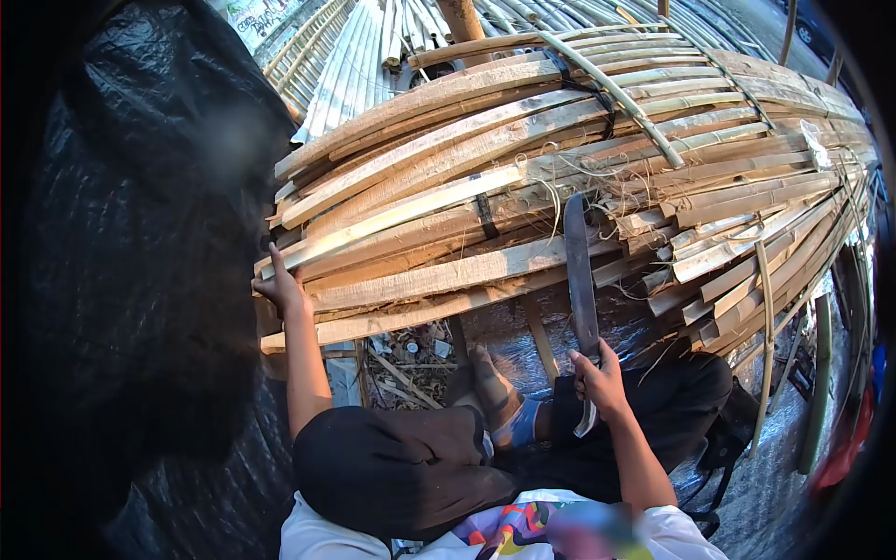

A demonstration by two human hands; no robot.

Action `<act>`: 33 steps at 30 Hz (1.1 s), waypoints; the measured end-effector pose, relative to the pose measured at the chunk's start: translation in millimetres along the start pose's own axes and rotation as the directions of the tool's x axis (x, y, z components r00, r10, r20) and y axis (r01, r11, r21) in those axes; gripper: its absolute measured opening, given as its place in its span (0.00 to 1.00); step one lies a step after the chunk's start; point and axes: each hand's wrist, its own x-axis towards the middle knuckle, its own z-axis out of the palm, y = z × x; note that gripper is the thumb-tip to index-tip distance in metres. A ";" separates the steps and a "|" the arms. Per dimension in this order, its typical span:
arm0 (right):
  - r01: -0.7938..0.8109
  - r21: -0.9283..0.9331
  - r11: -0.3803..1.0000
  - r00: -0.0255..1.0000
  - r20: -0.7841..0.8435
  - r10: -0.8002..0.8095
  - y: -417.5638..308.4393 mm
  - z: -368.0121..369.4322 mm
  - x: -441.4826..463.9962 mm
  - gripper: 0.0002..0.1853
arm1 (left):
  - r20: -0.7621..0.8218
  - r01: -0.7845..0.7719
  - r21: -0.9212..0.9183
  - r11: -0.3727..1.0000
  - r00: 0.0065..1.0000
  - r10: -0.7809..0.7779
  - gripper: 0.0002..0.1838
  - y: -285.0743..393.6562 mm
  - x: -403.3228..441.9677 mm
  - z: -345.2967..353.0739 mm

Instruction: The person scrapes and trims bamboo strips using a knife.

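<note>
White patterned shirt (495,532) below, your right hand (602,383) grips a long dark metal machete (581,280), left hand (284,286) a pale woody strip (401,220); curly tan fibres (623,191) beyond suggest shaving begun, remainder unclear.

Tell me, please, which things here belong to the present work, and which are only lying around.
Seemingly in the job:
machete, in the right hand
pale strip, in the left hand

Apparently just lying about:
black sheet
green bamboo piece
</note>
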 end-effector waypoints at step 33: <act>0.065 0.005 0.998 0.997 0.032 -0.065 54.7 -4.0 22.9 0.11 | 0.999 -0.952 0.023 0.306 0.029 0.015 0.27 -99.1 -118.7 56.0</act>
